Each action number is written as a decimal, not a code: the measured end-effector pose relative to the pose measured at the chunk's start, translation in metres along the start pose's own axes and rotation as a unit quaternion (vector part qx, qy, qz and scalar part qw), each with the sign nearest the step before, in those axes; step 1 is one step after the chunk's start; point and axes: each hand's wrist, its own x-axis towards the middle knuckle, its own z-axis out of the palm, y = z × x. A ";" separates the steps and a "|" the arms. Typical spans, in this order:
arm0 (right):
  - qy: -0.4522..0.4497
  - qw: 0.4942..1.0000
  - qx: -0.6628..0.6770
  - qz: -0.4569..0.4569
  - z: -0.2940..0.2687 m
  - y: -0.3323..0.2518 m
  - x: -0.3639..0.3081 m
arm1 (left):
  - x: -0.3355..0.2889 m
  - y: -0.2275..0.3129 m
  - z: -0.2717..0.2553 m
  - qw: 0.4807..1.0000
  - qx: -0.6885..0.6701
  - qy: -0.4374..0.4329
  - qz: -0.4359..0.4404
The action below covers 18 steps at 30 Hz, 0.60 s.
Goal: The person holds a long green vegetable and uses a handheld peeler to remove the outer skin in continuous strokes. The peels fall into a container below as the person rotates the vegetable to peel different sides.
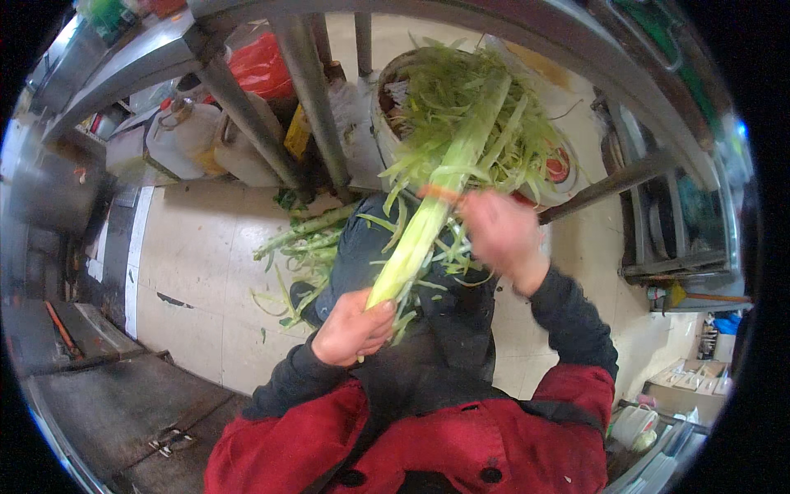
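- Left hand (355, 329) has its fingers wrapped round the near end of the long green stalk (409, 244), which slants up over the lap towards the heaped bucket (385, 136).
- Right hand (504, 235), all blur, looks closed on the end of an orange peeler (440, 194), laid across the stalk's middle; finger detail, I cannot tell.
- Good form here, I'd say: blade flat, light even pressure, strokes running away from that left thumb.
- Turn the stalk between strips, keep its far end over the bucket so peelings (444, 82) drop in.
- Lettering watch: red patch (558, 165) by the bucket, perhaps a label; nothing on it readable.
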 end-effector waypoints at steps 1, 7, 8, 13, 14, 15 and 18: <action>-0.019 0.999 -0.030 0.026 0.005 0.029 0.006 | -0.002 -0.001 -0.001 1.000 0.002 0.014 -0.002; -0.043 0.957 -0.186 0.220 0.005 0.133 0.020 | -0.018 0.001 -0.002 0.999 0.033 0.019 0.018; -0.096 0.950 -0.168 0.246 -0.002 0.121 0.016 | -0.017 0.002 -0.002 0.999 0.044 0.024 0.019; -0.024 1.000 0.010 -0.013 -0.024 -0.017 -0.001 | -0.006 -0.002 0.002 0.999 0.045 -0.007 0.019; -0.027 0.999 -0.002 -0.038 -0.022 -0.024 0.003 | -0.005 -0.003 0.002 0.999 0.045 0.003 0.019; -0.032 0.996 -0.012 -0.077 -0.022 -0.025 0.005 | -0.004 -0.003 0.002 0.998 0.060 0.018 0.014; -0.046 0.994 -0.070 0.063 -0.005 0.046 0.021 | -0.011 -0.005 -0.001 0.988 0.127 0.087 -0.011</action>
